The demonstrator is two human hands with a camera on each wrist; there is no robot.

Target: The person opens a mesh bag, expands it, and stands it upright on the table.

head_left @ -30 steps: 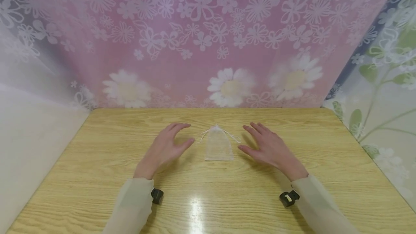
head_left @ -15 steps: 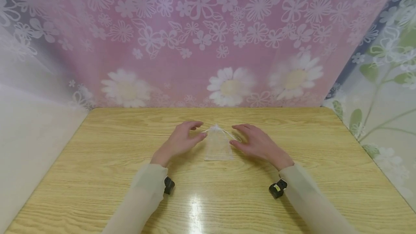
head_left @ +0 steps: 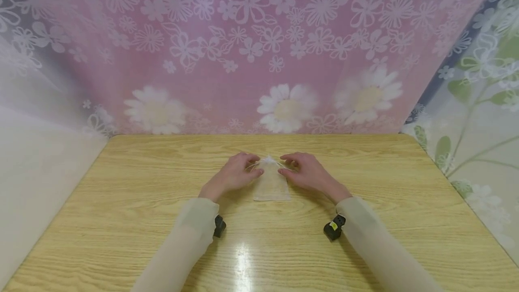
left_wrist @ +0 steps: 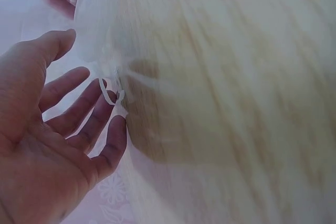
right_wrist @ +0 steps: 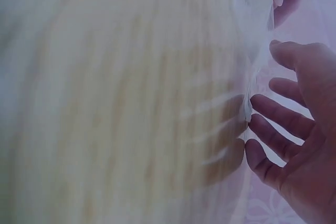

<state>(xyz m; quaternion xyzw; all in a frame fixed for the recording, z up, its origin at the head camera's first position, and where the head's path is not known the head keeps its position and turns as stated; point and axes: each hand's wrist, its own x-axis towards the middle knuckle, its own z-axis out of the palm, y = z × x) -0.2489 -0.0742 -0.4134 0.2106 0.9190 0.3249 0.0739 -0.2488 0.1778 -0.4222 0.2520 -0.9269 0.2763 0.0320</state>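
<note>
A small sheer white drawstring pouch (head_left: pixel 271 186) lies flat on the wooden table, its gathered neck toward the far edge and a thin cord at each side. My left hand (head_left: pixel 235 172) is at the pouch's upper left, thumb apart from the loosely bent fingers; in the left wrist view a white cord loop (left_wrist: pixel 107 94) lies at its fingertips. On the upper right side, my right hand (head_left: pixel 308 172) mirrors it, and in the right wrist view its fingertips are close to the cord (right_wrist: pixel 248 108). Neither hand has closed round the pouch.
The light wood-grain table (head_left: pixel 134 202) stretches around the pouch. A pink curtain with white flowers (head_left: pixel 202 80) hangs behind its far edge, and pale cloth (head_left: pixel 486 157) hangs on the right. A black wrist camera (head_left: pixel 333 228) sits below the right hand.
Both hands have moved inward from the sides to the pouch, the left going right and the right going left. The pouch stays almost in place.
</note>
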